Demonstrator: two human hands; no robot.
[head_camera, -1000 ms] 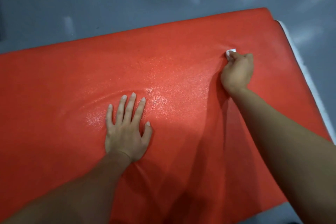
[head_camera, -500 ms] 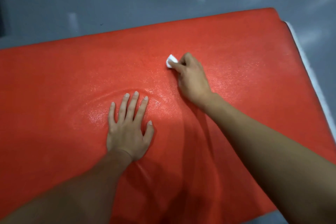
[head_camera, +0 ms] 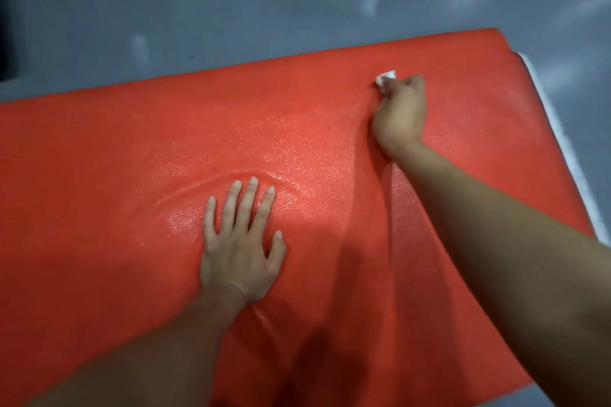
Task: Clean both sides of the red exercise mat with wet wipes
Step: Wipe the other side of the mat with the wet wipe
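Observation:
The red exercise mat (head_camera: 115, 175) lies flat across most of the view, with a wet sheen around its middle. My left hand (head_camera: 241, 251) presses flat on the mat near the centre, fingers spread and straight. Up toward the mat's far right, my right hand (head_camera: 400, 112) has its fingers curled around a small white wet wipe (head_camera: 385, 77) and holds it against the mat. Only a corner of the wipe shows past the fingers.
Grey glossy floor (head_camera: 264, 10) surrounds the mat beyond its far edge. A white strip (head_camera: 562, 139) runs along the mat's right edge. A dark shape sits at the far left edge of the view.
My right hand, with the wipe, swept left toward the mat's middle and has now swung back to the right and farther away. The left hand has stayed pressed in place.

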